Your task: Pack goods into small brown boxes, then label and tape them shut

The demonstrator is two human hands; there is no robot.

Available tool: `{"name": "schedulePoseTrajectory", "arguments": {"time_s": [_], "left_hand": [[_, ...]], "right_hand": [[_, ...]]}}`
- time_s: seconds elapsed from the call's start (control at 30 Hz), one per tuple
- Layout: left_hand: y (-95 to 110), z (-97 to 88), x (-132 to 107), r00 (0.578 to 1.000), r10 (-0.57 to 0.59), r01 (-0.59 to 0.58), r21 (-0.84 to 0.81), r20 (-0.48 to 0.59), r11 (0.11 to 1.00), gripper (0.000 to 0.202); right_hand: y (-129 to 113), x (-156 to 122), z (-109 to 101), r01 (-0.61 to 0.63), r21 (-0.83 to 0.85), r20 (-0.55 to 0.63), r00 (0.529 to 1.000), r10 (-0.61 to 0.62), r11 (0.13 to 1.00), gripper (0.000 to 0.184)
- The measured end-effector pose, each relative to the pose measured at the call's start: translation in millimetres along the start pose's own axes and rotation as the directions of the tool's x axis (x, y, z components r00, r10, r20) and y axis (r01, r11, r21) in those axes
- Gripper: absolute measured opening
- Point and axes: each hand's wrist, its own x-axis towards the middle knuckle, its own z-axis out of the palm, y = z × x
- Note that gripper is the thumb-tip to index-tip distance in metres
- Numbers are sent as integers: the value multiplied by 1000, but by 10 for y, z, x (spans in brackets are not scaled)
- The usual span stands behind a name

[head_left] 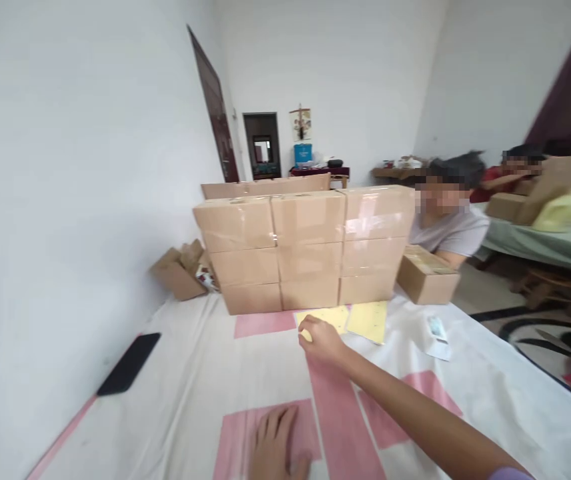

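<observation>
My left hand (275, 445) lies flat on a pink patch of the tablecloth near the bottom of the view, its fingers stretched out and holding nothing. Across the table reaches my right hand (321, 340), fingers curled towards the thumb, over the near edge of a yellow sheet of paper (334, 317). Whether anything is pinched in those fingers I cannot make out. A second yellow sheet (368, 321) lies just to the right. Behind both papers stands a wall of taped cardboard boxes (309, 250), stacked in rows.
A black phone (129, 364) lies by the left wall. One opened carton (179, 273) sits at the back left. At the right are a single box (426, 275), a small white packet (436, 337) and a person (448, 223). Another person (503, 177) sits farther off.
</observation>
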Motion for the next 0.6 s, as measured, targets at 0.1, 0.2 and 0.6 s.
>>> {"name": "schedulePoseTrajectory", "arguments": {"time_s": [0.1,0.2,0.6], "left_hand": [[-236,-109,89,993,4,31,-285,119,958,99],[-570,-528,317,994,-74,21,-520,-81,854,93],[-2270,-2968,2909,474,-575,91,-612,-667,786,122]], "right_hand": [[-521,287,594,154,160,52,985,-164,975,17],[-946,688,1139,206,304,64,970,-236,930,28],[-1879,3184,2765,-80,493,-18,995,103,866,70]]}}
